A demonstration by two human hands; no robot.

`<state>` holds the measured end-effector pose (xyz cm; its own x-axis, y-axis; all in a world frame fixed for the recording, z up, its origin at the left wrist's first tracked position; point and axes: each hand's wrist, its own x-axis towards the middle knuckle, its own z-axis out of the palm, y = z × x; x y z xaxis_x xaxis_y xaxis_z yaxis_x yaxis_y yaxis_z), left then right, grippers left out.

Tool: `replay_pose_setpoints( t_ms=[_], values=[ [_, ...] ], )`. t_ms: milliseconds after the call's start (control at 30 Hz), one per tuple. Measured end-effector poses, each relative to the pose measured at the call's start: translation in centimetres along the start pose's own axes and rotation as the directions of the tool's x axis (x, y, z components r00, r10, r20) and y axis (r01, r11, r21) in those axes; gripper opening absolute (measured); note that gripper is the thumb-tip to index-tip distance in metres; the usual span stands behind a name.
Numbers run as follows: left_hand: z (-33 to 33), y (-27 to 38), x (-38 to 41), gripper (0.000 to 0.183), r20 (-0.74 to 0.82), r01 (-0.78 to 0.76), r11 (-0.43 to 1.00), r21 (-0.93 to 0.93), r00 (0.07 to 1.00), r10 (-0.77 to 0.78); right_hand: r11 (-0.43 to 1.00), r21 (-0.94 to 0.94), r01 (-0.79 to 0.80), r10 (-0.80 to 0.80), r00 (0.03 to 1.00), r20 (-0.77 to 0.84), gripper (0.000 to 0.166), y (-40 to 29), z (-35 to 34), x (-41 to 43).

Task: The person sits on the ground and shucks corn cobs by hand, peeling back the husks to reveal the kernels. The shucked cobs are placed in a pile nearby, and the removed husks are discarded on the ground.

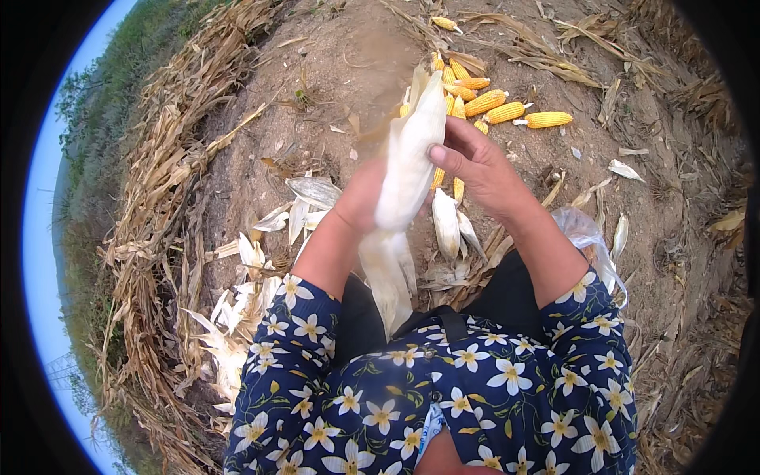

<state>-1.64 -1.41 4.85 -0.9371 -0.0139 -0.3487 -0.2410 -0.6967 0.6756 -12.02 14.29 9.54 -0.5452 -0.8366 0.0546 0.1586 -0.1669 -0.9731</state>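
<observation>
An ear of corn in its pale husk (412,160) is held upright-tilted between both hands, with a loose husk leaf (386,267) hanging from its lower end. My left hand (362,193) is closed around its lower left side, its fingers mostly hidden behind the husk. My right hand (472,157) grips the right side, thumb on the front and fingers curled behind. Husked yellow corn ears (487,102) lie on the ground beyond the hands, partly hidden by the held ear. Another ear in its husk (445,224) lies below my right hand.
Peeled husks (237,309) are heaped by my left arm. A clear plastic bag (585,231) lies beside my right forearm. Dry corn stalks (160,196) form a long pile at the left, and more stalks (534,50) are scattered on the bare soil (285,130) ahead.
</observation>
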Motion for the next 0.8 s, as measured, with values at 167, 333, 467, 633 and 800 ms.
replay_pose_setpoints(
  t_ms=[167, 333, 467, 633, 800],
  values=[
    [-0.7, -0.4, 0.0, 0.045, 0.048, 0.073, 0.997, -0.003, 0.996, -0.073, 0.999, 0.034, -0.04, 0.037, 0.996, 0.082, 0.05, -0.9, 0.2, -0.3],
    [-0.7, -0.7, 0.1, 0.048, 0.07, 0.059, 0.997, -0.039, 0.996, -0.056, 0.991, 0.125, -0.045, 0.041, 0.999, 0.032, 0.041, -0.4, -0.1, -0.2],
    [-0.8, -0.9, 0.2, 0.05, 0.118, 0.103, 0.984, -0.146, 0.989, -0.087, 0.969, 0.23, -0.089, 0.091, 0.996, 0.001, 0.028, 1.0, -1.2, 0.1],
    [-0.4, -0.6, 0.0, 0.042, 0.165, 0.052, 0.939, -0.339, 0.986, 0.005, 0.996, 0.085, -0.02, 0.022, 0.999, -0.025, 0.02, 1.6, -1.3, 0.6],
    [-0.5, 0.4, 0.1, 0.05, 0.243, -0.096, 0.92, -0.381, 0.949, 0.199, 0.988, 0.102, -0.113, 0.122, 0.988, -0.089, 0.022, 1.1, -0.7, 0.5]
  ],
)
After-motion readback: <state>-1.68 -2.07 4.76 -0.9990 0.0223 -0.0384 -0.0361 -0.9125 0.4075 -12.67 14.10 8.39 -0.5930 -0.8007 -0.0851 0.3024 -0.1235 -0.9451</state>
